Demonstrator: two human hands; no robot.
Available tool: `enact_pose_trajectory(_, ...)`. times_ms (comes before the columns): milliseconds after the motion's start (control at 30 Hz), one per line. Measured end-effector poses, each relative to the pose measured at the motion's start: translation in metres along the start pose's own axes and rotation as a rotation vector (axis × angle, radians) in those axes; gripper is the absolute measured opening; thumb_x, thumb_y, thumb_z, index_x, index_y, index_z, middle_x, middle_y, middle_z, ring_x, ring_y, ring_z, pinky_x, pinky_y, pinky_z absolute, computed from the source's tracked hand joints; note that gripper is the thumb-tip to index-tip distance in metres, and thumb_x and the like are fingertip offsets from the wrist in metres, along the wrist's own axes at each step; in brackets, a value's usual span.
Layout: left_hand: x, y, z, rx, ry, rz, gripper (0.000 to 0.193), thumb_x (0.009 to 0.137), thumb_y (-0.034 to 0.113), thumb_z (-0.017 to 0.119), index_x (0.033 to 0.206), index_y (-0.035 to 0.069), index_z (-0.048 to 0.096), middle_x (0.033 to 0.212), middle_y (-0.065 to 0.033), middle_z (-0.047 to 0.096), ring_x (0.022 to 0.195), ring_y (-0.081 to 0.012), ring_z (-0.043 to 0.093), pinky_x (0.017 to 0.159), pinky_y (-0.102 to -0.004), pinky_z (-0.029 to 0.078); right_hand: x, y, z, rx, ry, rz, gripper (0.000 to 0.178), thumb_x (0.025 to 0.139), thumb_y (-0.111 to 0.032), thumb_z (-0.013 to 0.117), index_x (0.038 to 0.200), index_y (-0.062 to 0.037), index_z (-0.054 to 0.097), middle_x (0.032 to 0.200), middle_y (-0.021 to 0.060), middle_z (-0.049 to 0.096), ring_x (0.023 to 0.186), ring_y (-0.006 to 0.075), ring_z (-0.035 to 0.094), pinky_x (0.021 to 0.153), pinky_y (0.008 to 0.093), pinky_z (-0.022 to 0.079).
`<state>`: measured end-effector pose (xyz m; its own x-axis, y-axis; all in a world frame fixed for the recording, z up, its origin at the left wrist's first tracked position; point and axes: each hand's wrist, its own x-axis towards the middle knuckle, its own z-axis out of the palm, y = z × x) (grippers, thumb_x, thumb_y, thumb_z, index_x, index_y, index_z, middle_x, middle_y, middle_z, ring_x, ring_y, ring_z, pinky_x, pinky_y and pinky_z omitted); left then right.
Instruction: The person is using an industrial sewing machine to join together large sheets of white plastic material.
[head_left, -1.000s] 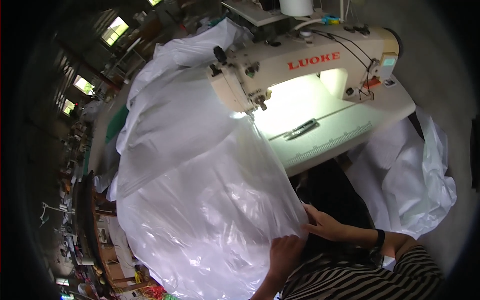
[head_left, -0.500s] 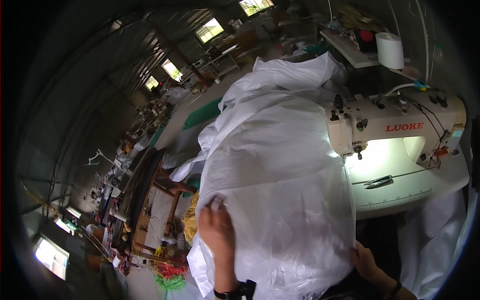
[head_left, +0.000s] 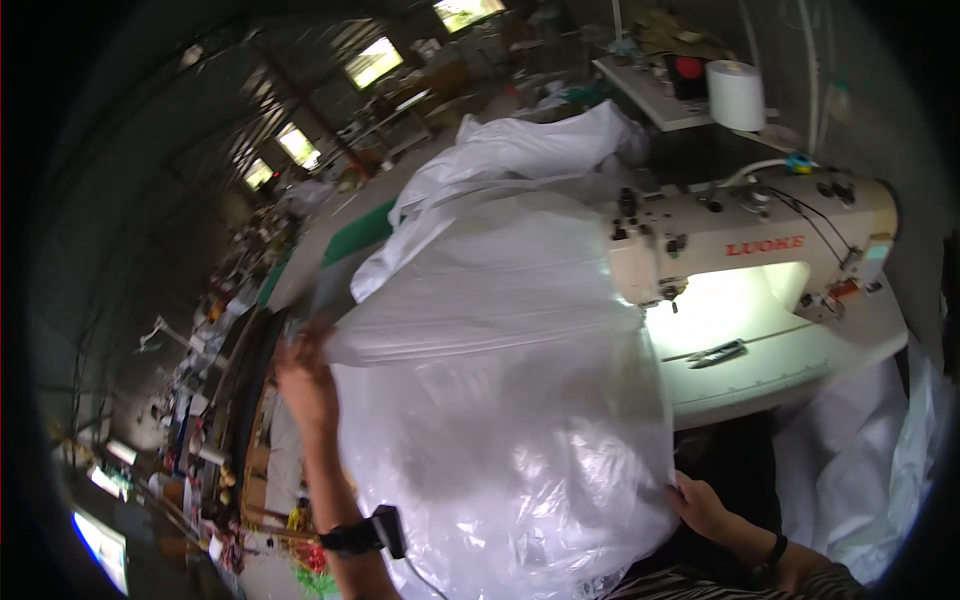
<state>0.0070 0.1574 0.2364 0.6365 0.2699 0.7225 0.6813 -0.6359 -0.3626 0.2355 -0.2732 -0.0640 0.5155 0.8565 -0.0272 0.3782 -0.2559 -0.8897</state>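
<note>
A large sheet of clear plastic film is stretched in front of me, running up to the needle of a cream sewing machine. My left hand is raised out to the left and grips the film's far left edge. My right hand pinches the film's lower right edge near my lap. Behind the film lies a heap of white fabric on the table.
A small thread snip lies on the lit machine bed. A white thread cone stands on a shelf behind the machine. More white fabric hangs at the right. Cluttered workbenches stretch away on the left.
My left hand has moved from the lower middle up and out to the left, spreading the film wider. My right hand stays at the film's lower right edge. My view has swung left.
</note>
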Motion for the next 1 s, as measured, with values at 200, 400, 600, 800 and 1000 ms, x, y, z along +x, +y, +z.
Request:
enact_pose_trajectory(200,0.033,0.065,-0.142,-0.505,-0.209,0.066,0.019,0.065,0.000,0.054,0.080,0.004,0.064,0.083,-0.0120,0.068,0.081,-0.0302,0.068,0.085,-0.0443,0.053,-0.002,0.015,0.001,-0.071,-0.048,-0.062,0.020,0.094,-0.017,0.057,0.108,-0.0031,0.054,0.075,0.0238,0.062,0.071,0.0434,0.063,0.064,0.0499,0.049)
enact_pose_trajectory(400,-0.093,0.232,-0.128,-1.558,-1.869,0.765,0.020,0.091,0.017,0.063,0.102,0.000,0.066,0.076,-0.0081,0.065,0.069,-0.0216,0.062,0.064,-0.0342,0.050,0.004,0.020,0.009,-0.012,-0.025,-0.088,0.019,0.095,-0.019,0.056,0.106,-0.0033,0.054,0.073,0.0241,0.062,0.068,0.0434,0.063,0.063,0.0504,0.049)
enact_pose_trajectory(600,-0.234,0.291,-0.051,-1.913,-2.273,0.033,0.025,0.092,0.020,0.067,0.107,0.000,0.067,0.091,-0.0056,0.069,0.082,-0.0120,0.062,0.071,-0.0303,0.051,-0.015,-0.003,-0.049,-0.477,0.303,-0.231,0.040,0.087,-0.032,0.069,0.116,-0.0064,0.062,0.095,0.0123,0.069,0.081,0.0300,0.068,0.068,0.0435,0.051)
enact_pose_trajectory(800,-0.235,0.344,-0.073,-1.718,-1.909,0.422,0.040,0.092,0.031,0.062,0.118,0.001,0.063,0.107,-0.0161,0.069,0.100,-0.0330,0.066,0.094,-0.0405,0.049,-0.026,-0.013,-0.043,0.374,-0.235,0.259,0.043,0.099,-0.043,0.056,0.112,-0.0029,0.060,0.093,0.0104,0.065,0.086,0.0151,0.062,0.080,0.0306,0.049)
enact_pose_trajectory(1000,-0.108,0.326,-0.052,-0.992,-0.614,0.738,0.049,0.082,0.036,0.074,0.122,0.010,0.061,0.126,-0.0105,0.060,0.121,-0.0285,0.054,0.105,-0.0522,0.039,-0.027,-0.027,-0.025,0.741,-0.070,0.144,0.042,0.098,-0.025,0.060,0.128,0.0016,0.049,0.102,0.0089,0.064,0.093,0.0122,0.059,0.083,0.0294,0.049)
